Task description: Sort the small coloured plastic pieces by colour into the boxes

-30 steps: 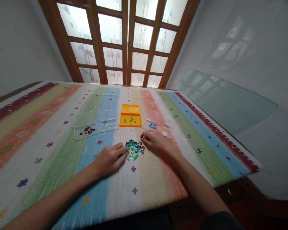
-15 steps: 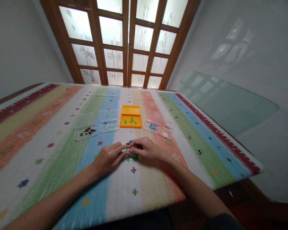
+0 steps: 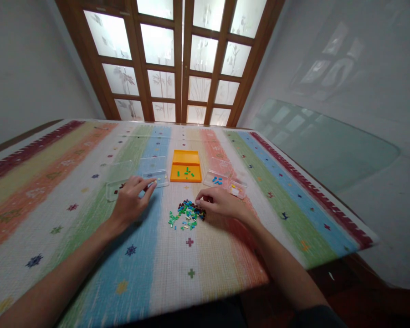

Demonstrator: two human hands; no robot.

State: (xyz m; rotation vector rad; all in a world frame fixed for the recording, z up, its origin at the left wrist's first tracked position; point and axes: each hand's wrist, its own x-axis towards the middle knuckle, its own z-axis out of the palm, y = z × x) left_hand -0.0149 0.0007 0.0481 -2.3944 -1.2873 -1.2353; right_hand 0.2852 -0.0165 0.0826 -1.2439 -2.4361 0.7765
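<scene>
The left hand (image 3: 130,200)'s fingers pinch what looks like a small pale piece (image 3: 155,181) at the near side of the clear box of pale pieces (image 3: 163,184); a loose pinch could drop it outside the rim. The right hand (image 3: 220,201)'s fingers curl at the 3 o'clock edge of the mixed pile (image 3: 190,213); I cannot tell whether they grip anything. A brush there could scatter bricks, being so small and loose.

From the pile, the orange case (image 3: 186,179) lies at 12 o'clock, the pale-piece box between 10 and 11, the brown-piece box (image 3: 110,197) near 10, partly hidden by the left hand, and the blue-piece box (image 3: 209,183) around 1. Low walls edge these containers on the table (image 3: 205,273).
</scene>
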